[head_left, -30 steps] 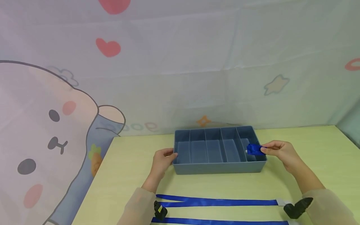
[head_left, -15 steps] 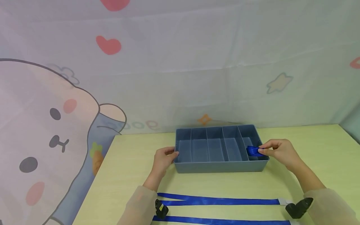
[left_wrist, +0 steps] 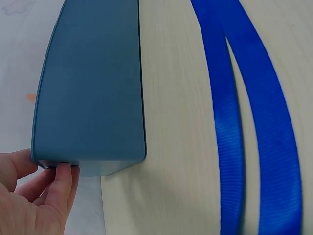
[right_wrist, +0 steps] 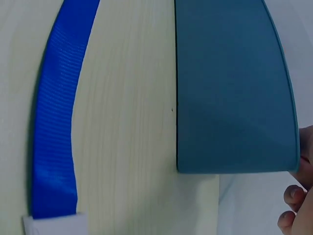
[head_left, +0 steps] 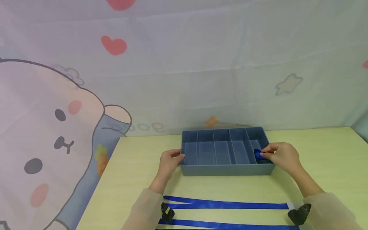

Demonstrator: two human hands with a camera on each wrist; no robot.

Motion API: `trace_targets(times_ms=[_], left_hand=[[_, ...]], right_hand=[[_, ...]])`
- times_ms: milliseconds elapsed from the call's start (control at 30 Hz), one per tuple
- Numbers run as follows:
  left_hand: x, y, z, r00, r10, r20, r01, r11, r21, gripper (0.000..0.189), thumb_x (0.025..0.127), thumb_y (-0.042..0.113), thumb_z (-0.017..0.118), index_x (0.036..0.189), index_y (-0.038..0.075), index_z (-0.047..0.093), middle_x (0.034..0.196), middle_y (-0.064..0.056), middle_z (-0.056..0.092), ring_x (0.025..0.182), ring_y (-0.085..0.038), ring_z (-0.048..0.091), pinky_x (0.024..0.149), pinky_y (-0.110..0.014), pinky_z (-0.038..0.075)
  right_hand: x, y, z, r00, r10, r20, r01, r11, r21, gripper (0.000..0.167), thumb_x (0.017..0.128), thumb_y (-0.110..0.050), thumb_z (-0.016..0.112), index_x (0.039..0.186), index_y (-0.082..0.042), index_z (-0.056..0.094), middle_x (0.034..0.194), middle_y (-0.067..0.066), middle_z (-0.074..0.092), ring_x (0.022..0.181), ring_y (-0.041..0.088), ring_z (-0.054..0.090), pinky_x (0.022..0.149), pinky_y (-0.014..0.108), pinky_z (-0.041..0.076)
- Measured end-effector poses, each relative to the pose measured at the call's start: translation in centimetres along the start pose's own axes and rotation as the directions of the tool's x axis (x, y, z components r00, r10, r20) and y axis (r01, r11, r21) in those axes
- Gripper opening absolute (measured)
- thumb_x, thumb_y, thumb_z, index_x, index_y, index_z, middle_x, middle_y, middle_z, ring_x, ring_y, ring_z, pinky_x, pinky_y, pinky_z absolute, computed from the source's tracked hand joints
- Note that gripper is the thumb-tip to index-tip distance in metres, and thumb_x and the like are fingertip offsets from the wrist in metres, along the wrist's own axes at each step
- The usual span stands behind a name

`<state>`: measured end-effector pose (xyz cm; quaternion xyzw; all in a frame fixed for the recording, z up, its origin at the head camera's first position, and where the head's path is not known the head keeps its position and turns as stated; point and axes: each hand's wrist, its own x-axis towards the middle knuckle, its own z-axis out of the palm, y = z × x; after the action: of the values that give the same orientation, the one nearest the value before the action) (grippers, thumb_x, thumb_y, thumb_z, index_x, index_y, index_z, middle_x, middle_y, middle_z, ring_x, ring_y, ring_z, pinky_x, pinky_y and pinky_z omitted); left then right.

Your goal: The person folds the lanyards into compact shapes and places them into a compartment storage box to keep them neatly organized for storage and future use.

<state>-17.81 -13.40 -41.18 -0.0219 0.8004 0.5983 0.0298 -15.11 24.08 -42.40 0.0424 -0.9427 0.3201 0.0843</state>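
Observation:
A grey-blue divided box (head_left: 227, 170) stands on the table with a row of several compartments. My left hand (head_left: 170, 163) grips its left end, the thumb at the rim and the fingers against the outside, as the left wrist view also shows. Over the rightmost compartment, my right hand (head_left: 283, 156) pinches a folded blue ribbon (head_left: 257, 154) between thumb and fingers. The ribbon sits low inside that compartment, partly covered by the fingertips. In the right wrist view the box's front wall (right_wrist: 234, 98) hides the ribbon bundle and most of the right hand.
Long blue ribbons (head_left: 230, 205) lie stretched across the table in front of the box, one with a white end piece (right_wrist: 56, 224). Another ribbon (head_left: 230, 225) runs nearer the front. A patterned cloth (head_left: 201, 80) hangs behind the table's back edge.
My right hand has moved left and down, taking the folded ribbon lower into the rightmost compartment. My left hand keeps its hold on the box's left end.

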Motion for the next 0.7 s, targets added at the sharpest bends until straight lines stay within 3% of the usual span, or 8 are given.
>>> trace_targets(times_ms=[200,400,700], left_hand=[[-0.1,-0.1,0.1,1.000,0.001,-0.001,-0.001,1.000,0.011,0.028,0.087,-0.001,0.061,0.113,-0.012,0.060,0.108,-0.024,0.062,0.092,-0.028,0.063,0.082,-0.044,0.052],[0.1,-0.1,0.3,1.000,0.010,-0.007,-0.010,1.000,0.016,0.029,0.087,0.000,0.061,0.113,-0.012,0.060,0.109,-0.025,0.061,0.093,-0.028,0.063,0.081,-0.045,0.052],[0.4,0.1,0.4,1.000,-0.011,-0.025,0.012,1.000,0.027,0.029,0.088,0.001,0.061,0.113,-0.011,0.061,0.110,-0.024,0.061,0.094,-0.028,0.062,0.082,-0.045,0.052]], right_hand=[[0.0,-0.6,0.7,0.999,0.000,-0.045,-0.003,0.997,-0.082,0.004,0.076,-0.010,0.074,0.074,-0.007,0.072,0.067,0.005,0.068,0.060,0.024,0.061,0.043,0.029,0.036],[0.4,-0.7,1.1,0.998,-0.012,-0.063,0.003,0.990,-0.140,0.005,0.073,-0.011,0.075,0.070,-0.009,0.073,0.063,0.003,0.067,0.056,0.023,0.059,0.043,0.029,0.035],[1.6,-0.5,1.0,0.998,-0.018,0.052,0.027,0.984,-0.177,0.004,0.073,-0.013,0.075,0.069,-0.012,0.073,0.067,0.002,0.068,0.057,0.020,0.059,0.046,0.031,0.037]])
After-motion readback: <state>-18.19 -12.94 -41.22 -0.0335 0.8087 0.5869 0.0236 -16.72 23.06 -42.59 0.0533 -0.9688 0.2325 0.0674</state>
